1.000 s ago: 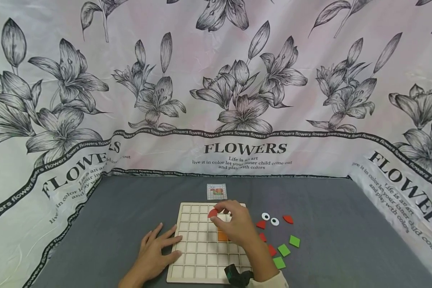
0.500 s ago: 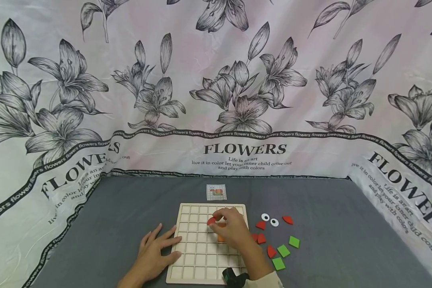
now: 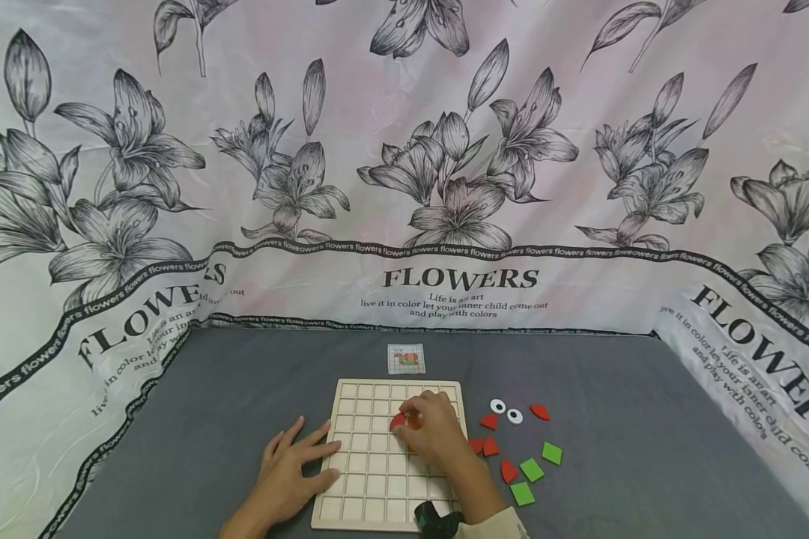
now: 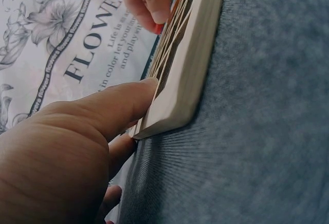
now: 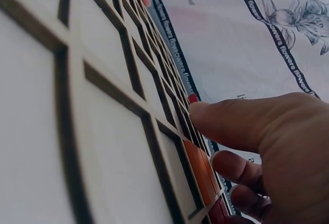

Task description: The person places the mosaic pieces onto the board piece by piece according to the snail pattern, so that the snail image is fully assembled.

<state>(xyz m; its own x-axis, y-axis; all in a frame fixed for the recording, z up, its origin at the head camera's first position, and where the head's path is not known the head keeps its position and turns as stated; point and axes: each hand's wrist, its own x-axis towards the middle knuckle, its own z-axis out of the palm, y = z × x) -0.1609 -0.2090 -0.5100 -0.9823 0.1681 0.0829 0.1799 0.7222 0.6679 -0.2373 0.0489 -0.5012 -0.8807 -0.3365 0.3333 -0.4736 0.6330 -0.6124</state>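
A wooden grid board (image 3: 353, 485) lies on the grey cloth. My right hand (image 3: 437, 433) is over its upper right part and pinches a red quarter-round tile (image 3: 397, 421) between thumb and fingers, close over the cells. In the right wrist view the red tile (image 5: 193, 98) shows just past the thumb tip. Orange tiles (image 5: 200, 172) sit in the board beneath this hand, with a dark red piece (image 5: 219, 212) beside them. My left hand (image 3: 288, 473) rests with spread fingers at the board's left edge; in the left wrist view its thumb (image 4: 128, 100) touches the rim.
Right of the board lie several red tiles (image 3: 508, 471), green square tiles (image 3: 531, 469) and two white eye discs (image 3: 497, 406). A small picture card (image 3: 405, 359) lies behind the board. A flower-printed curtain (image 3: 458, 292) stands along the back and sides.
My right hand has moved down and slightly nearer over the board, carrying the red tile from the upper rows to lower cells. The left hand has stayed in place.
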